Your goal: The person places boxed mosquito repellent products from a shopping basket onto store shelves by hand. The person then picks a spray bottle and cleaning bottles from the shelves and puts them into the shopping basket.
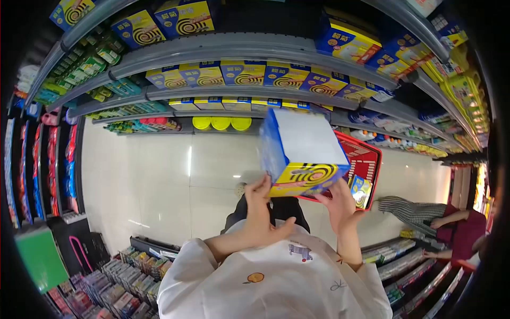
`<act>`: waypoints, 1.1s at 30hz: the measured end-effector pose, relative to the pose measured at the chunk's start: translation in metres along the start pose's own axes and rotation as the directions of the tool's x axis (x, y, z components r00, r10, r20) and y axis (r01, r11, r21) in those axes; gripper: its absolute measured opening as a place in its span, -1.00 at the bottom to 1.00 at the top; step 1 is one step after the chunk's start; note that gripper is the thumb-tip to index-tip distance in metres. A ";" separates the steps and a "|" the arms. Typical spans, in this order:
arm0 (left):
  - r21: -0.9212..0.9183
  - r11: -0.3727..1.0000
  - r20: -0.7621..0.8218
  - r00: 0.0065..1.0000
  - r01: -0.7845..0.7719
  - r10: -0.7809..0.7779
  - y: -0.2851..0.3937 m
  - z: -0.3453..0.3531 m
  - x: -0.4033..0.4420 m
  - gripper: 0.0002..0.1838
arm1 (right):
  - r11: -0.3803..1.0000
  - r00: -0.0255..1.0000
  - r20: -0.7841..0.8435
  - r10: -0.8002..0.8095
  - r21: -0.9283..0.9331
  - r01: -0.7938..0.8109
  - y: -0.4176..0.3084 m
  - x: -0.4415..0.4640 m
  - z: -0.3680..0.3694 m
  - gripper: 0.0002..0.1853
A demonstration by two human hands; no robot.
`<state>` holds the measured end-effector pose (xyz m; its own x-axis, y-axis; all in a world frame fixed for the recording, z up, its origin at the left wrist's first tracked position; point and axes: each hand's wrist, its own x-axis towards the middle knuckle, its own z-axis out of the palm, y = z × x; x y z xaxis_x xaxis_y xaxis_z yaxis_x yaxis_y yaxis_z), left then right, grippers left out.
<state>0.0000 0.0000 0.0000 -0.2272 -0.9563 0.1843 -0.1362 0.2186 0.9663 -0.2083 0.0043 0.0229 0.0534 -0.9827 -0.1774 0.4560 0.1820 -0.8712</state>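
A large blue and yellow box with a white top and a black spiral on its near side is held up in front of me. My left hand grips its near left corner, thumb apart, and my right hand supports its near right corner. Behind and below the box, a red shopping basket stands on the floor, partly hidden, with a small blue and yellow box inside it. Similar spiral-marked boxes line the shelf ahead.
Grey shelves curve across the front, with green bottles at the left and yellow tubs low down. Another person in a dark red top is at the right. More shelves stand behind me on both sides.
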 end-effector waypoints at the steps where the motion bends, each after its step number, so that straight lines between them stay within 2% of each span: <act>1: -0.002 0.997 -0.036 0.996 -0.082 0.082 0.004 -0.005 0.010 0.04 | 0.994 0.994 0.050 -0.096 0.059 0.093 -0.001 0.007 0.001 0.09; 2: 0.001 0.987 -0.077 0.984 -0.163 0.163 0.007 -0.008 0.021 0.04 | 0.976 0.976 0.101 -0.192 0.123 0.180 -0.004 0.014 0.003 0.06; 3: 0.002 0.973 -0.107 0.967 -0.230 0.229 0.009 -0.042 0.011 0.02 | 0.971 0.965 0.109 -0.237 -0.006 0.239 0.003 0.009 0.044 0.01; 5: 0.070 0.942 -0.148 0.930 -0.330 0.337 0.014 -0.065 0.025 0.00 | 0.923 0.940 0.143 -0.308 -0.194 0.332 -0.006 0.021 0.076 -0.08; 6: 0.087 0.932 -0.161 0.918 -0.353 0.362 0.013 -0.074 0.032 -0.01 | 0.935 0.935 0.162 -0.316 -0.115 0.336 -0.009 0.028 0.084 -0.08; 9: 0.175 0.902 -0.188 0.886 -0.395 0.424 0.021 -0.092 0.056 -0.01 | 0.928 0.924 0.161 -0.348 -0.080 0.364 -0.017 0.052 0.103 -0.06; 13: 0.140 0.872 -0.245 0.837 -0.469 0.489 0.016 -0.107 0.098 -0.05 | 0.895 0.894 0.212 -0.395 -0.132 0.427 -0.026 0.087 0.112 -0.05; 17: 0.188 0.866 -0.095 0.869 -0.464 0.486 0.019 -0.135 0.147 -0.10 | 0.881 0.896 0.152 -0.417 -0.172 0.440 -0.034 0.129 0.116 -0.06; 22: 0.058 0.876 -0.110 0.869 -0.478 0.482 -0.012 -0.143 0.220 -0.18 | 0.876 0.894 0.117 -0.433 -0.178 0.448 -0.038 0.201 0.110 -0.09; 26: 0.102 0.867 -0.091 0.864 -0.487 0.496 -0.029 -0.148 0.267 -0.23 | 0.873 0.901 0.099 -0.423 -0.220 0.434 -0.045 0.251 0.113 -0.12; 29: 0.047 0.905 -0.116 0.897 -0.424 0.426 -0.040 -0.149 0.291 -0.24 | 0.873 0.911 0.075 -0.405 -0.266 0.410 -0.050 0.277 0.114 -0.15; 33: 0.086 0.906 -0.135 0.896 -0.415 0.424 -0.045 -0.151 0.306 -0.22 | 0.877 0.918 0.048 -0.393 -0.281 0.390 -0.055 0.297 0.115 -0.17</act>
<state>0.0824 -0.3322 0.0402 -0.1313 -0.7902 0.5986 -0.1123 0.6118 0.7830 -0.1152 -0.3017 0.0709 -0.0876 -0.9756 0.2014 0.1714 -0.2139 -0.9617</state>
